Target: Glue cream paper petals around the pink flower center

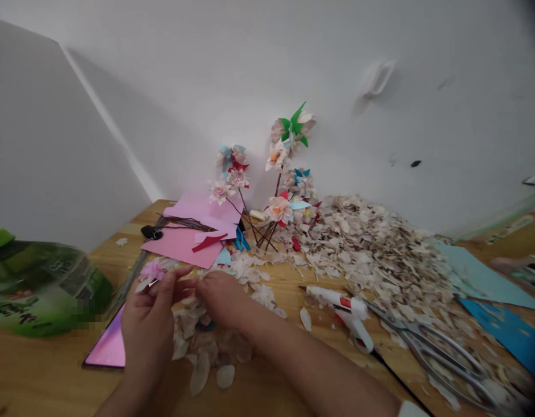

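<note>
My left hand (150,321) is closed around a small pink paper flower (152,270), whose pale petal edge and a shiny dark bit show near the thumb. Close beside it, my right hand (222,298) has its fingers drawn together, pointing toward the left fingertips. Whatever the right fingers pinch, if anything, is hidden. Under and around both hands lie loose dried whitish petals (201,370). A pink-lit tablet or phone (109,344) lies partly beneath my left wrist.
Finished flowers on twigs (278,208) lean at the wall. A large petal heap (363,249) spreads rightward. A white glue gun (352,315) and metal scissors (441,353) lie by my right forearm. Pink paper (180,246), a green bottle (46,286) and blue sheets (506,330) surround them.
</note>
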`<action>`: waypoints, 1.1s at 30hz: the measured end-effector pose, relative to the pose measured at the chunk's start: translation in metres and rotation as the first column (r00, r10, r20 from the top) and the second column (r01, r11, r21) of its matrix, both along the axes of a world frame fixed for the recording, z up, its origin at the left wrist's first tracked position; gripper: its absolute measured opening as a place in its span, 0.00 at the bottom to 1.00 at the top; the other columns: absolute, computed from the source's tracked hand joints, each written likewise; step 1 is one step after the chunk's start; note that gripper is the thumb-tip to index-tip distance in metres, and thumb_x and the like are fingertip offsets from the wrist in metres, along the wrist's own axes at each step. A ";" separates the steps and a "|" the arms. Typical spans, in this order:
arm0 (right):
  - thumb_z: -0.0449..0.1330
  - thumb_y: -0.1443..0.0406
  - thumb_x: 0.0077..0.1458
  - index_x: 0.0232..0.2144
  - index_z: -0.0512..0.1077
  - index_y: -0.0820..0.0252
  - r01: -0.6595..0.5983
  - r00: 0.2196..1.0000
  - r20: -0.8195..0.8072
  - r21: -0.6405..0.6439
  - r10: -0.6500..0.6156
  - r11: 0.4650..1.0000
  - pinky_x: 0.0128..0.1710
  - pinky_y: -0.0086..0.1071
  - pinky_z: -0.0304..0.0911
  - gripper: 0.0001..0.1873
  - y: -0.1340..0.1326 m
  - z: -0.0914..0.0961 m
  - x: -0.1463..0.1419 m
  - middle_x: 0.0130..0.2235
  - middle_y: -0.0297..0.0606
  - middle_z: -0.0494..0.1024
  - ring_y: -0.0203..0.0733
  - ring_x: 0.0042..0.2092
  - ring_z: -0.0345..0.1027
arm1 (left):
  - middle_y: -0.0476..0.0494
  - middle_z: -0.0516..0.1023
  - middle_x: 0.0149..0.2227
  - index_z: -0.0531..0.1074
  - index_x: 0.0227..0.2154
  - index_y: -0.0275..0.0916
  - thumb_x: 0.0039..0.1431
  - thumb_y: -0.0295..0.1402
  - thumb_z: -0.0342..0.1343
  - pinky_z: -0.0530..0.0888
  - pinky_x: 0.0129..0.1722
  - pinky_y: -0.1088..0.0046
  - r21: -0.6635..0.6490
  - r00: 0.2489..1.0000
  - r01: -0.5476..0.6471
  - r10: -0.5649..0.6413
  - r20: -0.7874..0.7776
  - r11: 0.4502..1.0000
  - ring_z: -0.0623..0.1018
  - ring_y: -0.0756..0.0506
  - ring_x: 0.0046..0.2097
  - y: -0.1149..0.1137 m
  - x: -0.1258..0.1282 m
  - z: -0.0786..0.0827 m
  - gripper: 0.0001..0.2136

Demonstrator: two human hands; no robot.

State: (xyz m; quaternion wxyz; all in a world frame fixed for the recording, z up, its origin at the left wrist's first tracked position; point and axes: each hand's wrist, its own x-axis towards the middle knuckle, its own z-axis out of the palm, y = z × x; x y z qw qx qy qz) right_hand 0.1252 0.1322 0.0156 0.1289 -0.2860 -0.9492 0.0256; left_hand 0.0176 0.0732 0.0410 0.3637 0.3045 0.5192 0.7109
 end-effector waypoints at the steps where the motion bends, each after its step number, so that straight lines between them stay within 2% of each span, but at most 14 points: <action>1: 0.55 0.72 0.49 0.42 0.67 0.63 0.031 0.999 -0.015 0.000 -0.031 1.000 0.36 0.32 0.60 0.15 -0.001 0.001 0.007 0.34 0.40 0.78 0.44 0.37 0.69 | 0.51 0.80 0.31 0.75 0.26 0.40 0.50 0.41 0.59 0.76 0.29 0.83 0.001 1.000 -0.003 0.003 -0.014 1.000 0.78 0.51 0.29 0.000 0.000 0.000 0.09; 4: 0.54 0.75 0.49 0.46 0.64 0.62 0.108 0.993 -0.045 -0.010 -0.109 0.994 0.38 0.31 0.58 0.20 -0.005 0.008 0.033 0.36 0.39 0.77 0.42 0.40 0.68 | 0.50 0.80 0.29 0.75 0.26 0.40 0.50 0.41 0.59 0.76 0.28 0.81 0.018 0.999 -0.007 0.008 -0.038 1.000 0.78 0.50 0.29 0.000 0.001 0.001 0.09; 9: 0.53 0.78 0.45 0.44 0.66 0.63 0.198 0.979 -0.038 -0.029 -0.199 0.980 0.35 0.32 0.58 0.22 -0.011 0.019 0.060 0.34 0.41 0.78 0.45 0.39 0.67 | 0.49 0.79 0.31 0.73 0.29 0.38 0.50 0.40 0.60 0.77 0.28 0.81 0.005 0.999 -0.009 0.010 -0.047 1.000 0.78 0.50 0.29 -0.002 0.004 0.003 0.10; 14: 0.52 0.73 0.50 0.45 0.65 0.60 0.153 0.986 -0.058 -0.048 -0.156 0.987 0.38 0.32 0.59 0.17 -0.013 0.017 0.036 0.36 0.39 0.77 0.43 0.40 0.67 | 0.49 0.79 0.31 0.71 0.30 0.39 0.50 0.39 0.61 0.77 0.27 0.81 0.040 0.997 -0.035 0.038 -0.073 0.999 0.78 0.50 0.28 -0.005 0.005 0.003 0.09; 19: 0.53 0.72 0.50 0.45 0.66 0.60 0.068 0.996 -0.058 -0.075 -0.073 0.995 0.37 0.33 0.60 0.17 -0.008 0.000 0.005 0.35 0.41 0.76 0.45 0.39 0.67 | 0.49 0.79 0.33 0.71 0.31 0.41 0.49 0.40 0.61 0.77 0.29 0.82 0.052 0.998 -0.030 0.033 -0.060 0.998 0.78 0.50 0.31 -0.004 0.005 0.004 0.10; 22: 0.53 0.72 0.49 0.41 0.68 0.61 0.044 0.995 -0.081 -0.120 -0.054 0.992 0.38 0.36 0.60 0.14 -0.004 -0.009 -0.002 0.33 0.43 0.76 0.47 0.39 0.67 | 0.50 0.79 0.34 0.71 0.30 0.41 0.49 0.39 0.62 0.77 0.30 0.82 0.063 0.999 -0.035 0.037 -0.037 0.997 0.78 0.50 0.31 -0.004 0.006 0.005 0.10; 25: 0.53 0.73 0.49 0.40 0.69 0.62 0.055 0.986 -0.145 -0.198 -0.085 0.979 0.39 0.38 0.60 0.14 -0.005 -0.010 -0.001 0.33 0.44 0.76 0.49 0.39 0.68 | 0.50 0.79 0.34 0.71 0.30 0.41 0.49 0.39 0.61 0.77 0.29 0.82 0.073 0.998 -0.029 0.032 -0.049 0.997 0.78 0.50 0.31 -0.005 0.006 0.004 0.09; 29: 0.53 0.74 0.48 0.42 0.68 0.59 0.118 0.930 -0.284 -0.364 -0.231 0.924 0.42 0.41 0.60 0.17 -0.011 0.000 0.009 0.36 0.43 0.77 0.49 0.42 0.68 | 0.47 0.79 0.34 0.73 0.32 0.39 0.50 0.41 0.60 0.76 0.29 0.80 0.010 0.998 0.001 0.000 -0.061 1.000 0.78 0.50 0.30 -0.004 0.004 0.001 0.11; 33: 0.55 0.73 0.49 0.44 0.63 0.55 0.099 0.802 -0.419 -0.610 -0.426 0.787 0.37 0.34 0.65 0.18 -0.018 0.005 0.034 0.34 0.34 0.79 0.40 0.37 0.72 | 0.44 0.79 0.32 0.74 0.32 0.36 0.48 0.45 0.59 0.75 0.28 0.77 -0.075 0.993 0.098 -0.103 -0.062 0.992 0.77 0.49 0.28 -0.003 0.007 0.000 0.16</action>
